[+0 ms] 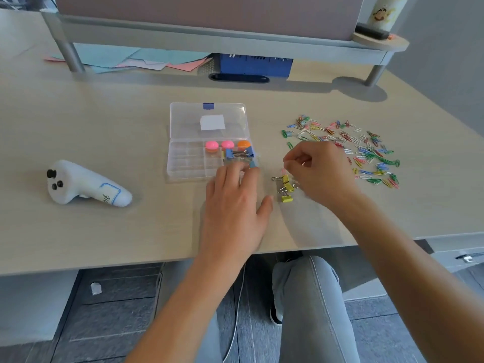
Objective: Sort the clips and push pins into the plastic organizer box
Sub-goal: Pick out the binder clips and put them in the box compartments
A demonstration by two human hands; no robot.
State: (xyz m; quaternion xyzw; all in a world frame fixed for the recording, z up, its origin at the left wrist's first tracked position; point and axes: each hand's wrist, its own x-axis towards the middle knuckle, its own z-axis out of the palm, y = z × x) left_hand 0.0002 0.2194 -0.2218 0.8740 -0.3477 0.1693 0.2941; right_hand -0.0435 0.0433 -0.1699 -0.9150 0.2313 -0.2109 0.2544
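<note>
Left hand point(233, 205) (fingers spread) touches the organizer box point(188, 163); right hand point(317, 174) pinches something small above yellow binder clips point(286, 188).

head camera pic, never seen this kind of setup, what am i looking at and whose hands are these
There is no robot here. The single picture comes from a camera worn on a person's head, looking down at their own two bare hands over a desk.

In the middle sits a clear plastic organizer box with its lid open. Its compartments already hold pink and orange push pins and some blue binder clips.

The left hand reaches toward the box's near edge, fingers fairly straight; the fingertips are blurred, with something small and blue at them. The right hand has its fingers curled, seemingly pinching something small above a few yellow binder clips; what it pinches is unclear.

To the right lies a scatter of coloured paper clips. To the left lies a white handheld controller.
</note>
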